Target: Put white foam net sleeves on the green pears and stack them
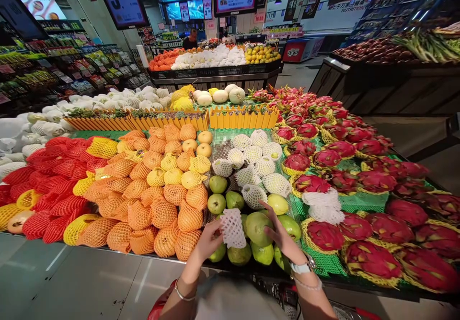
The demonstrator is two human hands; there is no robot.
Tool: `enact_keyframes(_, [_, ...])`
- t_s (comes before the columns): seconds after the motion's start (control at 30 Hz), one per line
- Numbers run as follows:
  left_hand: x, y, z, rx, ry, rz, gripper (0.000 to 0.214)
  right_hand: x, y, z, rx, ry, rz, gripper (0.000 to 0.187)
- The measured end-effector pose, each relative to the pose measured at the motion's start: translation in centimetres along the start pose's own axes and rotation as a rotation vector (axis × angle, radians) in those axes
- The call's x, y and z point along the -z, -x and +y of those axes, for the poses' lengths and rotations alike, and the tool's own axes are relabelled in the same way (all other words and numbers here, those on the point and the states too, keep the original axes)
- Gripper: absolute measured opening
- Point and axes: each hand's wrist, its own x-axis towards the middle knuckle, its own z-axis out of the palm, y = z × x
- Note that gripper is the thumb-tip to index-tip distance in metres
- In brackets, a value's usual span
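Observation:
I stand at a fruit display. My left hand (209, 240) pinches a white foam net sleeve (232, 227) just above the front row of green fruits. My right hand (282, 236) is wrapped round a large green fruit (257, 227), fingers spread over its right side. The sleeve and the green fruit touch between my two hands. More bare green fruits (264, 253) lie beneath and around them, and several net-wrapped ones (253, 195) sit just behind.
Orange-netted fruits (161, 200) pile up to the left, red-netted ones (53, 186) further left. Dragon fruits (359, 181) cover the right side. A loose stack of white nets (324, 206) lies beside them. A yellow fence divider (240, 117) crosses behind. A person stands far back.

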Motion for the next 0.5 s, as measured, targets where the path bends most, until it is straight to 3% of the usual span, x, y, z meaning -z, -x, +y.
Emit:
enact_keyframes(0.07, [0.3, -0.3, 0.7, -0.004, -0.045, -0.070, 0.023, 0.6, -0.1, -0.2, -0.025, 0.012, -0.133, 0.081])
enact_keyframes(0.17, [0.7, -1.2, 2.1, -0.033, -0.058, -0.279, 0.019, 0.9, -0.5, -0.4, -0.058, 0.022, -0.336, 0.087])
enact_keyframes(0.27, [1.0, -2.4, 3.6, -0.045, -0.066, -0.547, 0.033, 0.6, -1.1, -0.4, -0.045, 0.040, -0.496, 0.098])
enact_keyframes(0.33, [1.0, -2.9, 4.2, -0.017, -0.088, -0.664, 0.046, 0.4, -1.6, -0.6, -0.050, 0.045, -0.571, 0.106])
enact_keyframes(0.4, [0.8, -2.8, 4.2, 0.032, -0.081, -0.679, 0.055, 0.4, -2.1, -0.8, -0.073, 0.036, -0.613, 0.107])
enact_keyframes(0.5, [-0.2, -1.8, 3.2, 0.129, 0.056, -0.537, 0.063, 0.6, -3.1, -1.1, -0.080, 0.020, -0.608, 0.099])
